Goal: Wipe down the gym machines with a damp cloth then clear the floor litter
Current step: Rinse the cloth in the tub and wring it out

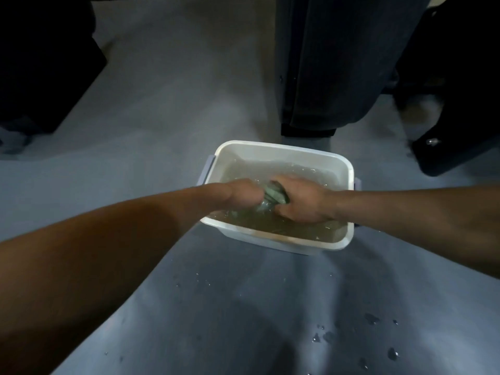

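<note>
A white plastic tub [281,150] of murky water stands on the grey floor in the middle of the view. Over the water, my left hand [243,195] and my right hand [305,201] each grip one end of a greenish wet cloth [272,196], bunched up between the two fists. Most of the cloth is hidden inside my fingers.
A dark padded gym machine part [332,63] rises just behind the tub. More black equipment [460,98] stands at the right, and a dark shape [40,60] fills the upper left. Water drops [378,336] dot the floor at the lower right.
</note>
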